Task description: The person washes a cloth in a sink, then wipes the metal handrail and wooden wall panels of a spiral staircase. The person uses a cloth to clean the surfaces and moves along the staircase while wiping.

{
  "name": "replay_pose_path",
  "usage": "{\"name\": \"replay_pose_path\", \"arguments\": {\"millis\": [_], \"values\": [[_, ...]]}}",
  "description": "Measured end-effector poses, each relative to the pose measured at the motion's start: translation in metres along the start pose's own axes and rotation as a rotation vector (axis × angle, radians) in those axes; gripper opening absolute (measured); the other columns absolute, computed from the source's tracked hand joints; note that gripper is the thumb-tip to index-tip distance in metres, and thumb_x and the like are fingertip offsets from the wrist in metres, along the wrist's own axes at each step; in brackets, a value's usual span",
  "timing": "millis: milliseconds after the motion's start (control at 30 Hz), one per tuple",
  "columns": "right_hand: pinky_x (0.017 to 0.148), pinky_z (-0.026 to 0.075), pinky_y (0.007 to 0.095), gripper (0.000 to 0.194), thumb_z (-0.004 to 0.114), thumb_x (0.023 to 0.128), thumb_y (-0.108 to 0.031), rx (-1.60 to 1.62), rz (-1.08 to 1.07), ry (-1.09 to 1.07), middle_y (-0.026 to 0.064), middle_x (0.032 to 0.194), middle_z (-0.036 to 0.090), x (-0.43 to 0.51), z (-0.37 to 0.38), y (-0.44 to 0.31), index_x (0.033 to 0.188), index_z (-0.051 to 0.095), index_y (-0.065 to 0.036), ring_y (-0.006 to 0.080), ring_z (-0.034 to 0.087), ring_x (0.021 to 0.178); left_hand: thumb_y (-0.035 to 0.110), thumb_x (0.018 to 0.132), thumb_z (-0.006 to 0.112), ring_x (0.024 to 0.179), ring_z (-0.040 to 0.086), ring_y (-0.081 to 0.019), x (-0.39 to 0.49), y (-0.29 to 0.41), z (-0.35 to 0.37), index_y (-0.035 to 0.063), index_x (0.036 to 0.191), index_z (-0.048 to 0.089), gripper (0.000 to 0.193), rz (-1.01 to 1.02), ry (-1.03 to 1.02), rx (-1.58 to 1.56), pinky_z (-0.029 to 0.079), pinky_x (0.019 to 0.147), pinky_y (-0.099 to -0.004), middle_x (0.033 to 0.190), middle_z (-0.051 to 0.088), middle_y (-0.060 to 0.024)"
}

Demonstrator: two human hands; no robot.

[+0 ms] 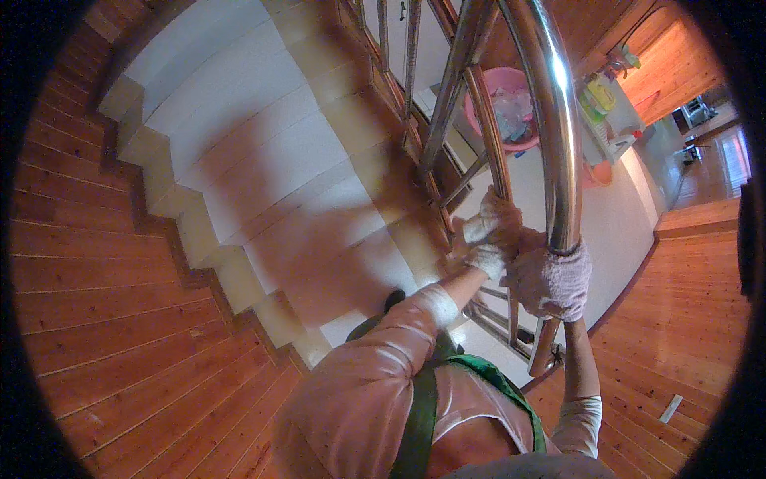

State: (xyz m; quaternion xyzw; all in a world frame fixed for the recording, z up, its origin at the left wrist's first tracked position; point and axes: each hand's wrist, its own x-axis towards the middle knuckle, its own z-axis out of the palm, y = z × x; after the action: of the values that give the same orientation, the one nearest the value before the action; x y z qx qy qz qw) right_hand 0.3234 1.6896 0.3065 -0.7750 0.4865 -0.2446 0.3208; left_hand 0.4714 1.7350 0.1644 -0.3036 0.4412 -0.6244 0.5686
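Note:
My right hand (553, 278), in a light, rough-textured fabric covering that looks like a work glove, is closed around the thick polished metal handrail (559, 149). To its left, my left hand (497, 224), also in a pale glove, is wrapped around a thinner metal tube (488, 132) of the same stair railing. The hands are close together, and the left one's fingers are partly hidden. Slanted metal balusters (449, 96) stand beyond them. Whether a cloth lies under either palm I cannot tell.
White stair treads (239, 138) with beige ends descend on the left beside a wood-plank wall (108, 287). A dark shoe (393, 298) shows on a step. Behind the railing are a pink basin (489, 81) with mixed contents and a stand (625, 114) bearing green and yellow packages.

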Motion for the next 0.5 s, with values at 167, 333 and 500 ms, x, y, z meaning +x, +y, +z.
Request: {"name": "replay_pose_path", "arguments": {"millis": [167, 333, 500], "values": [[0.080, 0.051, 0.0368, 0.050, 0.076, 0.075, -0.029, 0.043, -0.065, -0.262, 0.0163, 0.097, 0.068, 0.016, -0.018, 0.046, 0.115, 0.059, -0.005, 0.0295, 0.066, 0.089, 0.020, 0.084, 0.051, 0.069, 0.054, -0.0179, -0.036, 0.011, 0.056, 0.0130, 0.076, 0.053, 0.011, -0.229, 0.263, -0.875, 0.045, 0.060, -0.0299, 0.072, 0.051, -0.0040], [0.085, 0.049, 0.0380, 0.052, 0.078, 0.074, -0.030, 0.081, -0.099, -0.358, 0.0181, 0.103, 0.067, 0.031, -0.023, 0.040, 0.114, 0.059, -0.004, 0.0283, 0.065, 0.095, 0.015, 0.078, 0.058, 0.073, 0.057, -0.0236, -0.056, -0.020, 0.117, 0.0108, 0.077, 0.054, 0.006, -0.440, 0.542, -1.731, 0.046, 0.062, -0.0343, 0.075, 0.054, -0.0087], [0.092, 0.046, 0.0382, 0.059, 0.079, 0.071, -0.029, 0.057, 0.042, -0.371, 0.0209, 0.108, 0.063, 0.020, -0.027, -0.004, 0.118, 0.056, -0.002, 0.0301, 0.062, 0.103, 0.015, 0.085, 0.057, 0.100, 0.058, -0.0393, -0.046, -0.079, 0.138, -0.0138, 0.128, 0.046, 0.053, -0.371, 0.178, -1.187, 0.048, 0.083, -0.0462, 0.108, 0.058, -0.0276]]}}
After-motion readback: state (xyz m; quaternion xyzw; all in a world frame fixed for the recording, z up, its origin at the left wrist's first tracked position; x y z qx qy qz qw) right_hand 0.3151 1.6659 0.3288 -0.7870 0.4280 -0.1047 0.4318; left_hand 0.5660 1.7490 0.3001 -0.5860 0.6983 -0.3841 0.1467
